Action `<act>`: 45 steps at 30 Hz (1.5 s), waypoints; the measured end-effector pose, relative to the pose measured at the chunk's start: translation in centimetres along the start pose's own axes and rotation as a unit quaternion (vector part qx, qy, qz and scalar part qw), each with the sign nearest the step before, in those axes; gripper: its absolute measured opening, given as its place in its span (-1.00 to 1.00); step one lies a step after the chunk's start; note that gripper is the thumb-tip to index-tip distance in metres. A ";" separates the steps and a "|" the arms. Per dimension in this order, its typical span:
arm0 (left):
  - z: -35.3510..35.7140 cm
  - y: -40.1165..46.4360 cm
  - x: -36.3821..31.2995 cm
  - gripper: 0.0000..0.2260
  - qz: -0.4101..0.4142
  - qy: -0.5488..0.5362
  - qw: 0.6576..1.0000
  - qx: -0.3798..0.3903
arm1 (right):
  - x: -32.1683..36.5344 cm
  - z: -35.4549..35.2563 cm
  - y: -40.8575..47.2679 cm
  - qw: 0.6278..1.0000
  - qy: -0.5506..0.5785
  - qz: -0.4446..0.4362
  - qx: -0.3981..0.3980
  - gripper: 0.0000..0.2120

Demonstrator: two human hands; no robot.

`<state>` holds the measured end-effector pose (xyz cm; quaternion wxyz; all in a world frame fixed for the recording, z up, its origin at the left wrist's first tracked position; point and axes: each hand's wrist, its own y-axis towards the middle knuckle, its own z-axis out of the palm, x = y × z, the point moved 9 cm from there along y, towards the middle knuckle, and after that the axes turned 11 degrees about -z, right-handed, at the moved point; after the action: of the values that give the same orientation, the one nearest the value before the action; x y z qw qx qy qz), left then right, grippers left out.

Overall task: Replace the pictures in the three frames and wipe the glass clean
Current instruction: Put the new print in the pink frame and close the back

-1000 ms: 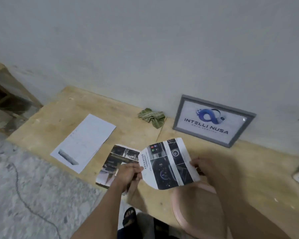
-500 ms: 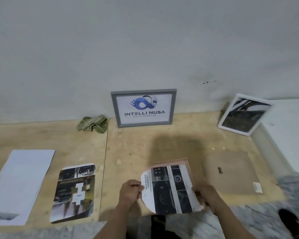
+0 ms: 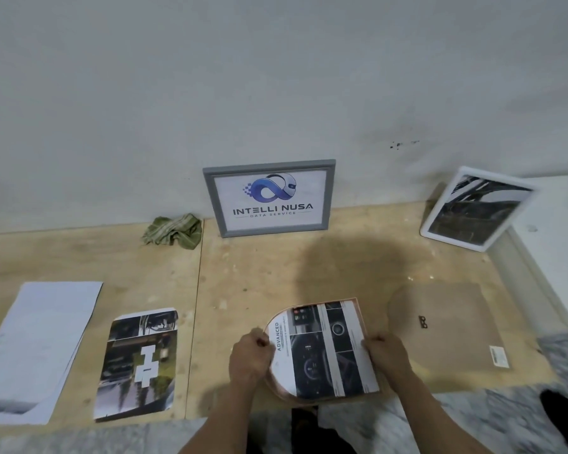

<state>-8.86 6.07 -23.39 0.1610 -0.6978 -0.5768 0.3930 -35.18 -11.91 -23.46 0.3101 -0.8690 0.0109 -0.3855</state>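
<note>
An arch-shaped printed picture (image 3: 322, 348) marked "ADVANCED" lies on a pink arch-shaped frame (image 3: 284, 393) at the front of the wooden board. My left hand (image 3: 250, 358) pinches the picture's left edge and my right hand (image 3: 389, 355) grips its right edge. A grey frame (image 3: 269, 198) showing the "INTELLI NUSA" logo leans on the wall behind. A white frame (image 3: 473, 208) with a dark picture leans at the back right. A brown arch-shaped backing board (image 3: 446, 326) lies flat to the right. A green cloth (image 3: 173, 231) sits crumpled by the wall.
A dark printed picture (image 3: 140, 362) lies flat left of my hands, and white paper sheets (image 3: 36, 348) lie at the far left. The wooden board (image 3: 259, 273) ends at a marbled floor (image 3: 473, 417) in front. A white ledge (image 3: 554, 257) borders the right side.
The view swung right, bringing the white frame and backing board into sight. The picture came down from mid-air onto the pink frame, both hands still holding its edges.
</note>
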 end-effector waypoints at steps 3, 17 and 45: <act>-0.7 -0.5 -0.3 -0.92 0.002 0.011 0.999 -0.052 | 0.7 -0.1 0.2 0.999 -0.026 -0.027 -0.003 -0.92; 2.2 -2.1 -2.8 -0.56 0.145 0.175 0.972 -0.055 | 2.9 2.5 0.8 0.946 -0.242 -0.198 0.082 -0.57; 19.4 -8.3 -22.5 -0.66 -0.004 0.083 0.994 0.073 | -11.8 -23.5 7.7 0.989 -0.110 0.050 -0.079 -0.63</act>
<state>-29.26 -16.96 -22.00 0.2603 -0.7123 -0.5338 0.3740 -57.65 -27.56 -23.53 0.2588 -0.9263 0.0508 -0.2690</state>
